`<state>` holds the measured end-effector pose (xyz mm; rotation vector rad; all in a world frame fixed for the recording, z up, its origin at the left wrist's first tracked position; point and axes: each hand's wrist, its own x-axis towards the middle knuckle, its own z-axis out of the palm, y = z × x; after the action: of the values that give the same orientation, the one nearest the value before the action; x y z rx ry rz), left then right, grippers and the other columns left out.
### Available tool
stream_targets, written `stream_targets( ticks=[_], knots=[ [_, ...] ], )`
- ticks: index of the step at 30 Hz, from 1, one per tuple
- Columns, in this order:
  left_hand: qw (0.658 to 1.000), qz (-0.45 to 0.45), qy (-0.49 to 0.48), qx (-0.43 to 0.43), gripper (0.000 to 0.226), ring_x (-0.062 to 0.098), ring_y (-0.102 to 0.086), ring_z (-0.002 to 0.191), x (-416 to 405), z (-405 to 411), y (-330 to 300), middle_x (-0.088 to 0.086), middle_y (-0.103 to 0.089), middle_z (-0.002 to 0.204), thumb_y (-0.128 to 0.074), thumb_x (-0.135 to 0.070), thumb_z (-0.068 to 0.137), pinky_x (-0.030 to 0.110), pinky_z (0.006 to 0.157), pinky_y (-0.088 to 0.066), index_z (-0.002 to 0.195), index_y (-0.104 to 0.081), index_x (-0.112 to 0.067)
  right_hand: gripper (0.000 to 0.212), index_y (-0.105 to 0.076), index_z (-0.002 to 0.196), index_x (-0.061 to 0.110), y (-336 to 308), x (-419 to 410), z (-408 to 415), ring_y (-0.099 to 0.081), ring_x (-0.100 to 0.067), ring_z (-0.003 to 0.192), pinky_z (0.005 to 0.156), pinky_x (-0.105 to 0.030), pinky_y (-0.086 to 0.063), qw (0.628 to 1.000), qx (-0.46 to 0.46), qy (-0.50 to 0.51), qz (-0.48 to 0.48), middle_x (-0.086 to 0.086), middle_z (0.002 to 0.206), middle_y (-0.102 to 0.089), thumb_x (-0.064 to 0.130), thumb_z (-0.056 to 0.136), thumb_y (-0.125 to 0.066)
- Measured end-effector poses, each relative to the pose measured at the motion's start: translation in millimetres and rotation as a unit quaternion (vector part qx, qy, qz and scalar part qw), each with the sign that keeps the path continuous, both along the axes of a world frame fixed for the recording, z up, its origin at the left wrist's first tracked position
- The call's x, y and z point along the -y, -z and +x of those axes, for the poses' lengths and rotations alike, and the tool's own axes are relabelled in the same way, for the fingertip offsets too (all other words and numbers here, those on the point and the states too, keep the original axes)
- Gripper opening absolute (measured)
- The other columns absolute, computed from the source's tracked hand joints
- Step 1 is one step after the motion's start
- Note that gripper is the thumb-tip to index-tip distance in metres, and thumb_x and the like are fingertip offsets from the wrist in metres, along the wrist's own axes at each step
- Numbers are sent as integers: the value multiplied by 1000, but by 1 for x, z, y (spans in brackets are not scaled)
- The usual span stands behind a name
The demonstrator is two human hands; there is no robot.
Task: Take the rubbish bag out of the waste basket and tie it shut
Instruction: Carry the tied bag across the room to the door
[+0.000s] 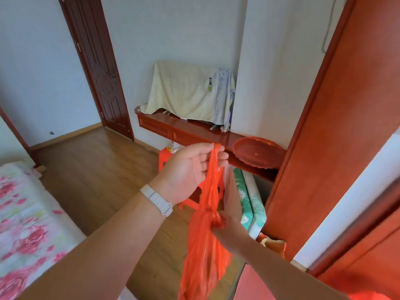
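A thin red rubbish bag (203, 252) hangs in the air in front of me, its neck gathered into a knot near the middle. My left hand (190, 167), with a white band on the wrist, pinches the bag's two long handles at their top between thumb and fingers. My right hand (231, 211) is lower and to the right, its fingers closed on the gathered neck at the knot. The waste basket is not clearly in view.
A red wooden shelf (194, 131) with a cloth-covered object (188, 92) and a red plastic dish (257, 152) runs along the wall. A red stool (166, 156) stands below it. A flowered bed (28, 224) is left, a red wardrobe (337, 126) right, a dark door (97, 68) behind.
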<state>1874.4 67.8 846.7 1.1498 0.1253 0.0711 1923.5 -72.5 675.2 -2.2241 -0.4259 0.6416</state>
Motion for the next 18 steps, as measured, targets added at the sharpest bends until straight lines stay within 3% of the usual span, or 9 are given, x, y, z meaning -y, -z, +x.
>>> stream_targets(
  ticks=[3,6,8,12,13,15,16,18],
  knots=[
    [1000,-7,13,0,36,29,-65,106,-26,32,-7,14,-70,105,-50,-21,91,41,99,-46,116,-61,0,30,-51,115,36,-12,-34,28,-60,-8,60,47,-20,-43,999,15,0,32,7,82,-64,26,87,-56],
    [1000,-13,12,3,36,30,-63,111,-49,55,-14,17,-69,110,-50,-21,91,38,94,-48,118,-60,1,21,-47,106,40,-25,-66,51,-58,-8,62,52,-23,-42,998,12,-14,55,8,79,-63,30,89,-54],
    [1000,-16,1,6,36,31,-63,112,-67,71,-16,19,-68,113,-50,-20,90,41,98,-46,118,-60,1,18,-47,105,38,-27,-87,69,-55,-8,58,51,-24,-41,997,4,-11,77,7,76,-61,30,89,-52],
    [999,-9,-46,4,39,30,-63,113,-107,108,-17,20,-67,117,-51,-19,90,45,107,-39,121,-58,3,48,-44,129,35,-21,-127,113,-60,-7,64,46,-19,-40,996,6,-16,83,5,104,-65,32,82,-54],
    [998,-4,-56,0,38,30,-63,112,-117,117,-17,19,-68,117,-51,-20,90,46,107,-39,122,-58,2,56,-41,135,35,-17,-136,125,-64,-8,73,51,-18,-43,996,11,-29,82,4,116,-64,33,81,-55],
    [997,2,-75,-7,39,28,-63,112,-137,138,-15,18,-68,117,-51,-21,91,45,106,-39,122,-58,1,66,-36,144,30,-13,-154,149,-62,-13,107,78,-21,-47,994,39,-64,78,3,136,-54,34,83,-59],
    [996,3,-85,-9,39,28,-63,112,-146,149,-14,17,-68,118,-51,-22,91,44,105,-40,123,-58,1,69,-33,147,26,-11,-163,162,-54,-14,122,92,-23,-43,992,59,-81,75,2,143,-49,34,84,-61],
    [995,10,-100,-8,41,28,-62,114,-166,171,-13,17,-68,119,-51,-23,90,43,103,-42,123,-58,0,74,-31,150,19,-7,-184,191,-43,-14,134,104,-23,-32,986,89,-113,85,1,148,-43,33,86,-65]
  ],
)
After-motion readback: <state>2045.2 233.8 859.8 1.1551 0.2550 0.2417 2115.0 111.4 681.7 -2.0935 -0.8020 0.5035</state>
